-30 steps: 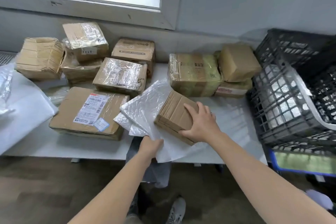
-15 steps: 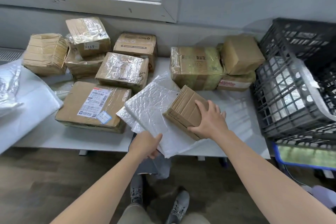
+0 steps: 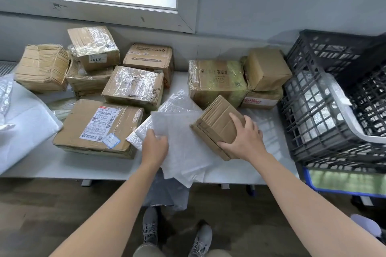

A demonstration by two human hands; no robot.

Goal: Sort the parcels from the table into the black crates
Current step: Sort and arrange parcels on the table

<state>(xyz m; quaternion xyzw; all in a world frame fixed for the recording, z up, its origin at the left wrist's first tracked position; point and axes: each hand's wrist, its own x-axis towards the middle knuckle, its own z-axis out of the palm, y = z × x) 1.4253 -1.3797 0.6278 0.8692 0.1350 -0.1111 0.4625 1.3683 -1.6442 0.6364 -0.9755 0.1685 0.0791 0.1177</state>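
right grip (image 3: 243, 139): the person's right hand is closed over the near right corner of the small parcel (image 3: 217, 119), fingers on top and thumb on the near side.
left grip (image 3: 155, 144): the left hand has its fingers bent down at the left edge of the white mailer (image 3: 183, 156). Whether they pinch it cannot be told.
small parcel: plain brown cardboard with creased flaps and no label in sight. It sits tilted on the mailer, at the front of the table (image 3: 62, 166), left of the black crates (image 3: 313, 123).
white mailer: dull padded sheet, overhanging the table's front edge, with a silver bubble mailer (image 3: 179, 100) beneath it.
flat box (image 3: 125, 119): carries a white shipping label (image 3: 102, 123) with barcodes and a red strip. The print is too small to read.
top left box (image 3: 92, 44): glossy tape, and a sticker (image 3: 95, 59) with digits starting 61.
green-tinted box (image 3: 217, 81): faint Chinese characters, seen upside down.
low right box (image 3: 269, 98): red-and-white label (image 3: 253, 101), unreadable.
black crates: slatted plastic, stacked to the right of the table, with a white bag (image 3: 342, 110) inside the front one.
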